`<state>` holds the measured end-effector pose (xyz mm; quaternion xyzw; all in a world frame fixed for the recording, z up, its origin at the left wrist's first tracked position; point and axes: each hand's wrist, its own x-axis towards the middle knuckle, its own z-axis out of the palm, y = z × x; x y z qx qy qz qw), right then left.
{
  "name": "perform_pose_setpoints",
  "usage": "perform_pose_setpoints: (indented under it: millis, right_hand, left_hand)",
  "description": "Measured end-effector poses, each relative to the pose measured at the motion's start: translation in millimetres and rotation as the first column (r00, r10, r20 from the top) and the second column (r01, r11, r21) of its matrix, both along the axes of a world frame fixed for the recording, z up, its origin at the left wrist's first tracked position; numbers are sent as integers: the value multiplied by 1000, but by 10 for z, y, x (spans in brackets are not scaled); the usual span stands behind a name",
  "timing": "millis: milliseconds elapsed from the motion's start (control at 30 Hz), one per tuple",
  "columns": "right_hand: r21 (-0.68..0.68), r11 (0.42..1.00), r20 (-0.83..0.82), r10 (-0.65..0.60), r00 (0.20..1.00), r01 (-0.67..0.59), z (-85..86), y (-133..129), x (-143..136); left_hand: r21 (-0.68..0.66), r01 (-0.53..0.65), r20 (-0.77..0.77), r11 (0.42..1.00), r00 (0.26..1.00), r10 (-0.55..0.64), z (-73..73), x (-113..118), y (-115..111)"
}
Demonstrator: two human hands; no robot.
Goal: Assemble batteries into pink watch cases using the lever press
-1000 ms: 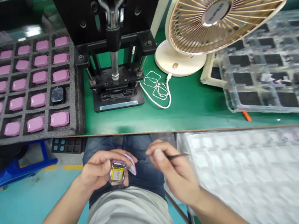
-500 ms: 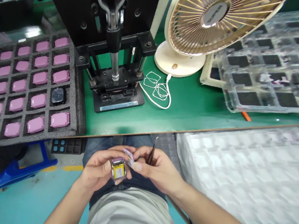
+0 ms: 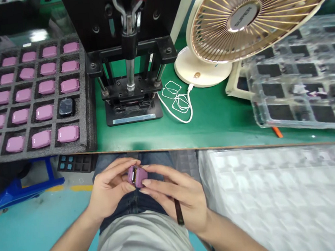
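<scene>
Over my lap, my left hand (image 3: pixel 108 191) grips a small purple watch case (image 3: pixel 130 174) between thumb and fingers. My right hand (image 3: pixel 183 193) pinches its purple back cover (image 3: pixel 142 177) against it from the right. Along the edge between the two, a dark gap shows the inside; the cover looks tilted, not flush. Dark tweezers (image 3: pixel 179 212) are tucked in my right hand, one end sticking out below the fingers and the rest hidden.
A grey foam tray (image 3: pixel 88 128) of purple watch cases, one black, stands left on the green bench (image 3: pixel 215 124). A black press (image 3: pixel 134 113) is beside it, then a fan (image 3: pixel 242 15) with a white cable (image 3: pixel 189 103). Clear trays (image 3: pixel 300 121) lie right; a plastic-covered tray (image 3: pixel 282 193) sits below.
The back cover, held apart beside the case before, now meets it, and the yellow battery is mostly out of sight. My right hand has turned, swinging the tweezers from pointing up to down.
</scene>
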<state>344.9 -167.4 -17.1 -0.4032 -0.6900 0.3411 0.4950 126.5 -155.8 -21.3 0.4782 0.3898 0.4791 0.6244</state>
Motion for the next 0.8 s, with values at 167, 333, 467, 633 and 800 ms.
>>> perform_pose_setpoints:
  millis: [167,333,467,633,800]
  right_hand:
    - [22,1000,8,19,1000,-19,-38,26,15]
    - [33,999,39,34,999,-36,-45,13,44]
    - [19,999,85,37,996,-39,-42,-1,64]
    - [18,998,92,65,994,-66,-53,-2,81]
    - [3,997,64,77,995,-77,-52,-9,81]
  left_hand:
    - [16,10,-17,1000,1000,-10,58,8,5]
    - [10,1,-21,1000,1000,-1,84,17,9]
    - [0,-11,-22,1000,1000,11,79,18,2]
    - [-3,-25,-26,1000,999,25,72,19,-8]
    - [-10,-48,-28,999,998,48,78,29,-2]
